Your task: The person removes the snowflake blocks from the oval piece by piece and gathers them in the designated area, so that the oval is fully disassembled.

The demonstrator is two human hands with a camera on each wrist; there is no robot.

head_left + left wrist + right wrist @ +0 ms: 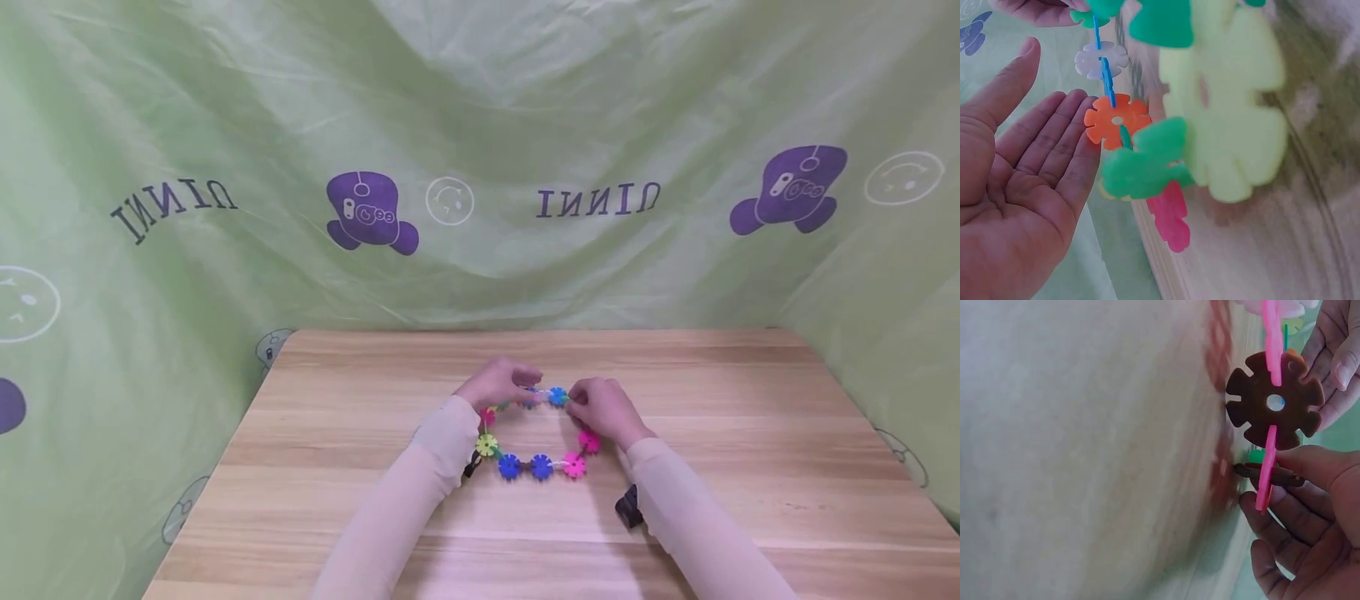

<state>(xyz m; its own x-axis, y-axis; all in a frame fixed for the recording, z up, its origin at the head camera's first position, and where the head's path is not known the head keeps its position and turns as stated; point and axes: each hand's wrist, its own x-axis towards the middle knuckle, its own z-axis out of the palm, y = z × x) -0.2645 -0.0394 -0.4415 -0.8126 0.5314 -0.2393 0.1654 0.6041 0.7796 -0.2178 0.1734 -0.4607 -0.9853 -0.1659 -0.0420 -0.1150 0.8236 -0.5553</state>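
Several notched plastic snowflake discs, slotted together edge to edge, form a ring on the table; a dark blue disc [542,467] is at its near side. At the ring's far right, my right hand [606,410] pinches part of it between thumb and fingers. A green disc [1087,19] is at those fingertips, with a brown disc [1250,400] and pink ones close by. My left hand [498,383] is at the far left of the ring, fingers extended and palm turned up beside an orange disc [1102,120]. Its fingertips appear to touch or nearly touch that disc.
The ring lies on a wood-grain table [337,483]. A green printed cloth [480,275] hangs behind and on both sides. Small black devices are at each wrist, the right one [630,507] showing more plainly.
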